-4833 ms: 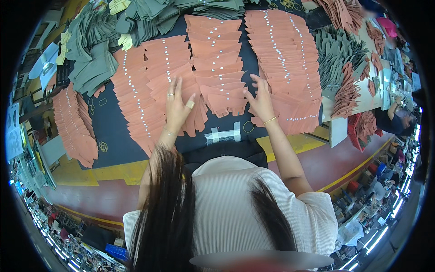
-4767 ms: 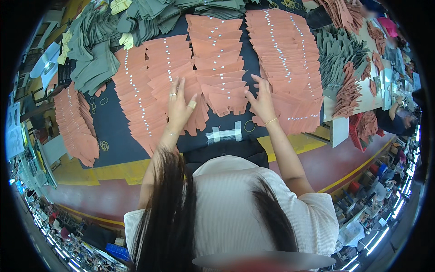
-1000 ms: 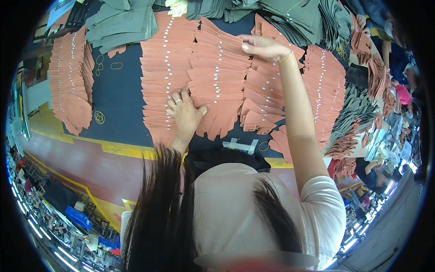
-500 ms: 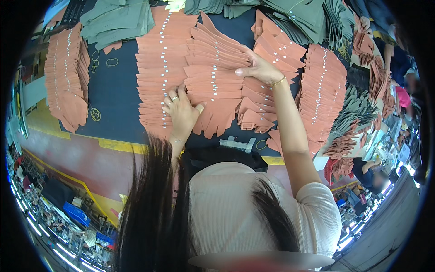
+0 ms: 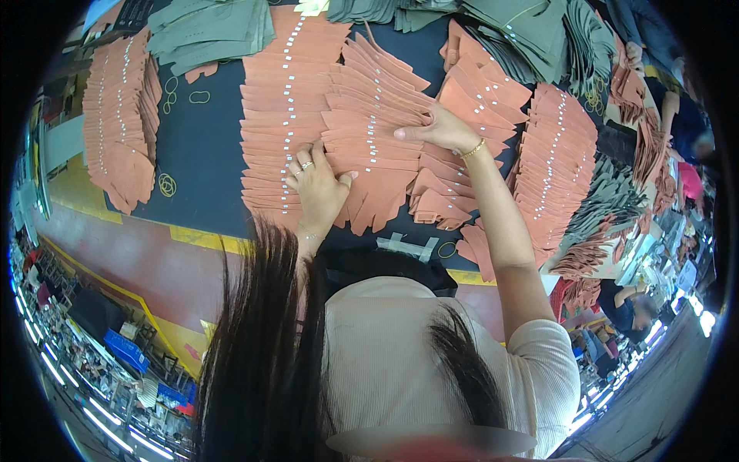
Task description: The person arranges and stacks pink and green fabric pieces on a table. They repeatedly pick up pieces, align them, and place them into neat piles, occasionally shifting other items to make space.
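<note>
Several overlapping rows of orange, fabric-like cut pieces with small white labels lie fanned out on a dark table. My left hand (image 5: pixel 320 189) rests at the near part of the middle row (image 5: pixel 371 146), its fingers bent onto the seam with the row to its left (image 5: pixel 269 115) and its thumb held apart. At the right edge of the middle row, my right hand (image 5: pixel 448 129) pinches some orange pieces, thumb on top. Its other fingertips are partly hidden by the pieces.
Green pieces (image 5: pixel 212 35) lie in piles along the far side. Another orange row (image 5: pixel 115 123) is at the far left, and one (image 5: pixel 553 162) is at the right. Loose yellow bands (image 5: pixel 167 185) lie on the dark table (image 5: pixel 202 154). Other people work at the right.
My right hand has come slightly nearer along the row's edge, its fingers drawing closer to the thumb. My left hand stays at about the same spot. The whole view has shifted a little.
</note>
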A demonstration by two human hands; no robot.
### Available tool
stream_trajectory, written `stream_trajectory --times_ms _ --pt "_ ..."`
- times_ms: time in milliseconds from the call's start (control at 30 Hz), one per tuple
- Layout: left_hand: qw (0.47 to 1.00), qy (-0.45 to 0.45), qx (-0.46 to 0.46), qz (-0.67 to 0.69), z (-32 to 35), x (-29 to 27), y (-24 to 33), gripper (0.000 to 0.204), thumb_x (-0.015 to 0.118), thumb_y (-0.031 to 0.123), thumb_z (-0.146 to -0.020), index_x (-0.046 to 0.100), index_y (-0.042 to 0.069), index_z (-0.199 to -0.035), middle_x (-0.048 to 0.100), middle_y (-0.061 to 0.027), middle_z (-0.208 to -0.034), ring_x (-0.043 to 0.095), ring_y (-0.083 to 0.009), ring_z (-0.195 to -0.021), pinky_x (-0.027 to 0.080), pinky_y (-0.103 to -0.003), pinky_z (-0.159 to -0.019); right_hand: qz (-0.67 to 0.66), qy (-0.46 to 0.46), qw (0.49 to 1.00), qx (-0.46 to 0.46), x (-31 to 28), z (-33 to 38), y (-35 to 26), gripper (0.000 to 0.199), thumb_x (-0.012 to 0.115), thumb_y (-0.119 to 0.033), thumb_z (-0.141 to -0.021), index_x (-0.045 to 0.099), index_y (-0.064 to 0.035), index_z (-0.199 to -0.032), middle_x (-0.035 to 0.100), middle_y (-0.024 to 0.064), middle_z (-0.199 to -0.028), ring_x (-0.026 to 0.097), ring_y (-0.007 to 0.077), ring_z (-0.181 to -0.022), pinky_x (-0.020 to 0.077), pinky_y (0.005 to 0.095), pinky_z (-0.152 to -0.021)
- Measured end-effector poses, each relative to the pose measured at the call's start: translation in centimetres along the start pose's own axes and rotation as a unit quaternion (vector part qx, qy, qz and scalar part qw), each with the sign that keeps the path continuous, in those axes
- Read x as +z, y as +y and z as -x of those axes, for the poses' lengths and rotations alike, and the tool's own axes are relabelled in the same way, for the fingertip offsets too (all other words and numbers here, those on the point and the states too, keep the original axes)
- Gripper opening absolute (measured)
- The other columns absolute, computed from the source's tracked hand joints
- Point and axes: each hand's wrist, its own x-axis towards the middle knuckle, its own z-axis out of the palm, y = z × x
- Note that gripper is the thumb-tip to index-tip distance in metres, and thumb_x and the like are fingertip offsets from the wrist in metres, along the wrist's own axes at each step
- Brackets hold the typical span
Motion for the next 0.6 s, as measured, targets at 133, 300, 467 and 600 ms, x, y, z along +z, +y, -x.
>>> stream_trajectory --times_ms 133,300,467,600 --pt "1.000 -0.009 -0.006 -0.007 -0.1 0.0 0.0 0.086 0.087 0.031 -0.064 0.043 0.005 -0.134 0.038 -0.0149 -0.134 0.035 -0.0371 -0.120 0.026 -0.054 -0.099 0.027 0.073 0.997 0.019 2.1 0.8 -1.4 0.088 0.084 -0.022 -0.076 0.035 0.0033 -0.146 0.046 0.0166 -0.145 0.046 0.0220 -0.132 0.0345 0.0312 -0.111" --pt "0.999 -0.027 -0.018 0.006 -0.1 -0.3 0.0 0.086 0.087 0.031 -0.065 0.043 0.006 -0.134 0.038 -0.0154 -0.134 0.035 -0.0368 -0.121 0.025 -0.053 -0.101 -0.017 0.072 0.995 -0.072 3.4 1.1 -1.3 0.081 0.078 -0.005 -0.078 0.035 -0.0044 -0.147 0.051 0.0077 -0.140 0.048 0.0145 -0.126 0.0372 0.0287 -0.108" --pt "1.000 -0.018 -0.004 0.002 -0.1 -0.4 0.0 0.086 0.085 0.032 -0.067 0.042 0.004 -0.136 0.039 -0.0156 -0.133 0.035 -0.0363 -0.119 0.024 -0.054 -0.100 -0.035 0.072 0.991 -0.104 3.2 -0.1 0.5 0.080 0.074 0.003 -0.077 0.037 -0.0093 -0.147 0.054 0.0036 -0.136 0.050 0.0122 -0.122 0.0391 0.0287 -0.107" --pt "1.000 -0.022 -0.013 -0.002 -0.2 -0.4 0.0 0.087 0.087 0.035 -0.064 0.043 0.006 -0.134 0.039 -0.0149 -0.134 0.037 -0.0377 -0.120 0.026 -0.052 -0.101 -0.002 0.058 0.982 -0.182 3.5 -0.4 1.5 0.076 0.073 -0.002 -0.079 0.038 -0.0085 -0.146 0.057 0.0091 -0.133 0.056 0.0171 -0.118 0.0430 0.0292 -0.103"
